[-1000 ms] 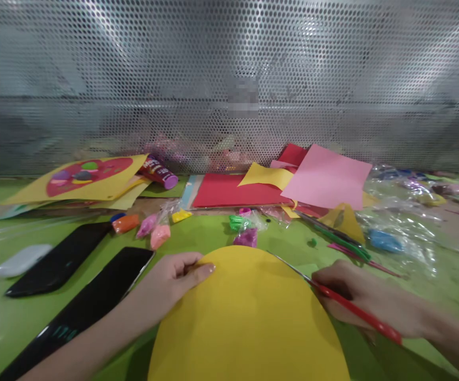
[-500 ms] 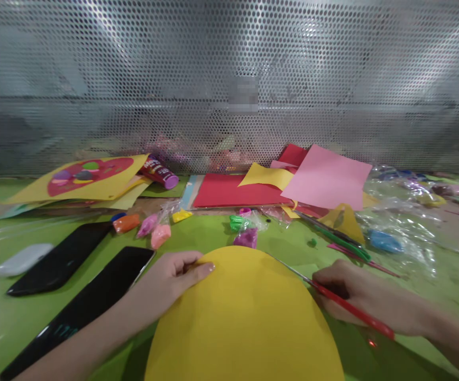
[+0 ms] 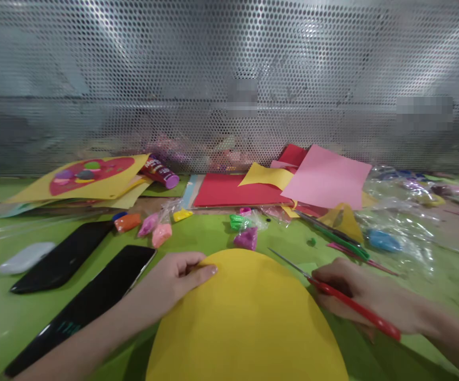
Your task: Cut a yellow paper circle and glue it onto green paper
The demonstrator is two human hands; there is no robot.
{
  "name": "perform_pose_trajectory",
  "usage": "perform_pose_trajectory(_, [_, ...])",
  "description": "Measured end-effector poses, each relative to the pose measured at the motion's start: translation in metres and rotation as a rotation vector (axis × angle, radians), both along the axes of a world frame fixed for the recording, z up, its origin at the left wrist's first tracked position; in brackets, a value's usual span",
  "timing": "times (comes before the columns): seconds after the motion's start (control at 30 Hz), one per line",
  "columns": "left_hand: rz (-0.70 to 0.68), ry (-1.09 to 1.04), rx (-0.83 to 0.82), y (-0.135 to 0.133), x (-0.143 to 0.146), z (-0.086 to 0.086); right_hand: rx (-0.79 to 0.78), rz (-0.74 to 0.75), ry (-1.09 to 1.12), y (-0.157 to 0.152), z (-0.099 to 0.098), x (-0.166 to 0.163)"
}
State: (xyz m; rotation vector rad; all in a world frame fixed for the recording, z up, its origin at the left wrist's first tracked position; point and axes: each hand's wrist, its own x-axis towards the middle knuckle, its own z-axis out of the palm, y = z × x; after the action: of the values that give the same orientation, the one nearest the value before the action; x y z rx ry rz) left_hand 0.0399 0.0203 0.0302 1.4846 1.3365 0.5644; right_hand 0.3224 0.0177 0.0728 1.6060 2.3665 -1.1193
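Observation:
A large rounded piece of yellow paper (image 3: pixel 245 323) is held up over the green table in front of me. My left hand (image 3: pixel 176 278) pinches its upper left edge, thumb on top. My right hand (image 3: pixel 366 299) is closed round red-handled scissors (image 3: pixel 344 302), whose thin blades point up and left along the paper's right edge. Part of my right hand's fingers is hidden behind the scissor handle.
Two black phones (image 3: pixel 94 301) and a pale oval object (image 3: pixel 25 257) lie at the left. Small bags of coloured clay (image 3: pixel 160 233) sit in the middle. Red (image 3: pixel 229 191), pink (image 3: pixel 327 177) and yellow sheets, pens (image 3: pixel 334 233) and plastic wrappers (image 3: pixel 402 222) lie farther back by a perforated metal wall (image 3: pixel 229 79).
The yellow paper's top edge has dropped slightly and the scissor blades have shifted a little away from it. Both hands stay in much the same places.

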Motion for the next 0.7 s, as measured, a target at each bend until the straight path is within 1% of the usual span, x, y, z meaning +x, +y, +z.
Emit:
perform_pose_trajectory(0.17, [-0.028, -0.019, -0.020, -0.0007, 0.0001, -0.0033, -0.068, -0.032, 0.023, -0.0025, 0.0075, -0.0039])
perform_pose_trajectory(0.47, [-0.006, -0.025, -0.037, -0.0014, 0.0012, 0.0001, -0.070, -0.074, 0.048, -0.0042, 0.0027, -0.0019])
perform_pose_trajectory(0.7, [-0.005, -0.044, -0.047, -0.0012, 0.0001, -0.0012, -0.065, -0.038, 0.046, -0.0011, -0.0017, 0.0016])
